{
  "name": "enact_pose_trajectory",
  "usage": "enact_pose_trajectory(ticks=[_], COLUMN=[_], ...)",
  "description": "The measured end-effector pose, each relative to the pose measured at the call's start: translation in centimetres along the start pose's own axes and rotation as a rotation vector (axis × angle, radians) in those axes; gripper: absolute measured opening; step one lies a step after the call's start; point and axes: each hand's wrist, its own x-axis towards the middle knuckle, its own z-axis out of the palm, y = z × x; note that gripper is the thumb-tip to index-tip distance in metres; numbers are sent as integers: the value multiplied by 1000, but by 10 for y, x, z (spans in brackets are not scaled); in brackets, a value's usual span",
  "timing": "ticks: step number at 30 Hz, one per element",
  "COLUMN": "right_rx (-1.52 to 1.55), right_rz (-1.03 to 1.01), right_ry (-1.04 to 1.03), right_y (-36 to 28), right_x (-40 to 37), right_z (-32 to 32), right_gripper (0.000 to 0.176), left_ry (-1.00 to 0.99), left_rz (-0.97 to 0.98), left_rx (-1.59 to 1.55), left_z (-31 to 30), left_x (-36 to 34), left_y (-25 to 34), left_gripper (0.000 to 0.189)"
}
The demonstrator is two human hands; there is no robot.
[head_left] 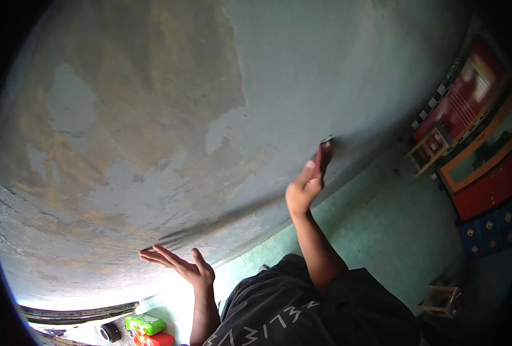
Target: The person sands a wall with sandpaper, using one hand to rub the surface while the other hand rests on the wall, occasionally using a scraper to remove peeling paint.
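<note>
A grey wall (pixel 302 75) with peeling, patchy paint fills most of the view. Against it, my right hand (pixel 303 193) is closed round a small dark red hand tool (pixel 318 167) with a thin pale edge at its far end. That edge is at the wall's surface; blur and my fingers hide the tool's exact kind. Lower left, my left hand (pixel 181 268) has its fingers stretched out and thumb apart, holding nothing. Its fingertips are at the brownish, flaked part of the wall, touching or very close to it.
Pale green floor tiles (pixel 377 213) run along the wall's foot. At the right stand a red and orange cabinet (pixel 484 167) and a wooden stool (pixel 440 301). Green (pixel 145 324) and red packages (pixel 155 339) lie at the bottom left beside a dark round object (pixel 109 332).
</note>
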Motion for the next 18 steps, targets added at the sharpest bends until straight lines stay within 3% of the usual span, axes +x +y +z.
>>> enact_pose_trajectory(ticks=[3,4,7,8,11,15,16,18], right_rx=[21,-98,-147,-146,18,-19,-21,114], right_rz=[-382,-529,-137,165,144,-262,-224,299], right_ry=[-212,-273,-79,-30,-70,-368,-277,-55], right_y=[9,14,44,46,37,12,24,47], right_x=[-40,-48,-18,-7,-28,-88,-79,-43], right_z=[0,-5,-13,-15,-10,-17,-13,-15], right_gripper=[42,42,43,43,44,46,46,45], left_ry=[-26,-30,-30,-43,-57,-72,-81,-96], left_rz=[-8,-9,-15,-20,9,17,15,29], left_rx=[20,33,40,38,71,107,108,105], left_z=[-2,-2,-3,-4,-4,-2,-4,-9], left_x=[0,1,2,2,-1,-1,0,1], left_y=[-1,-1,-2,-3,-7,-10,-8,-8], left_gripper=[92,92,92,92,93,93,94,94])
